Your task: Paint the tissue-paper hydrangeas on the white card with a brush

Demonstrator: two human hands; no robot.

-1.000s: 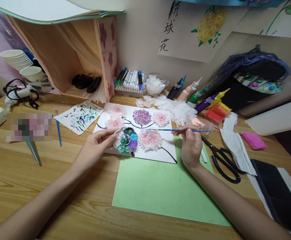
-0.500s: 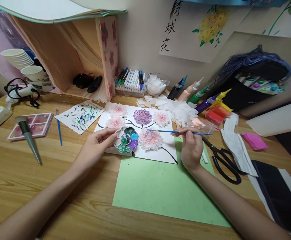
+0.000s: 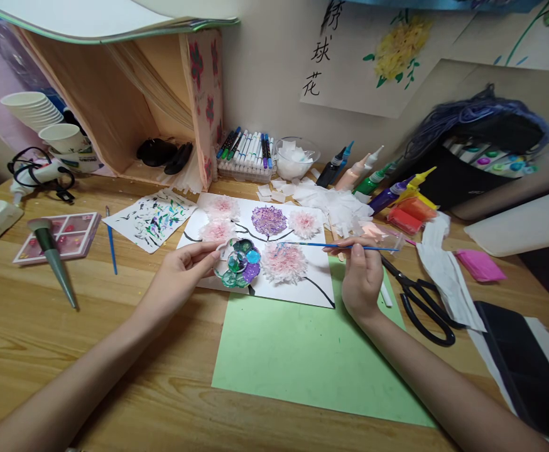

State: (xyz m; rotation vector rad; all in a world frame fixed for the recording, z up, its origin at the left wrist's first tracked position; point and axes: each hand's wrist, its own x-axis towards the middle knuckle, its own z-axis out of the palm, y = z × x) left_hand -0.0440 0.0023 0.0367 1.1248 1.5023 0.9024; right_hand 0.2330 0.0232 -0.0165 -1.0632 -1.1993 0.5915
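Observation:
My left hand (image 3: 194, 260) grips the rim of a small flower-shaped paint palette (image 3: 231, 278), smeared with green, blue and purple, above the left part of a white picture sheet (image 3: 319, 285). Between the fingers of my right hand (image 3: 362, 276) is a thin blue paintbrush (image 3: 340, 245), its tip pointing left at the top of a pink tissue-paper flower (image 3: 284, 263). Some bluish colour shows there; whether the bristles touch it I cannot tell. A purple flower (image 3: 269, 221) and several pink ones stand on the same sheet, joined by black painted stems.
Green paper (image 3: 312, 358) lies under the picture. Black scissors (image 3: 423, 301) rest to the right. Behind are tissue scraps (image 3: 335, 204), paint bottles (image 3: 371, 180), a glass bowl (image 3: 298, 160) and markers (image 3: 249, 149). At left lie a paint-spotted paper (image 3: 152, 220) and a large makeup brush (image 3: 54, 263).
The paintbrush tip has lifted slightly and shifted a little right over the pink flower, where more blue shows at the top. My left hand and the palette have stayed in place.

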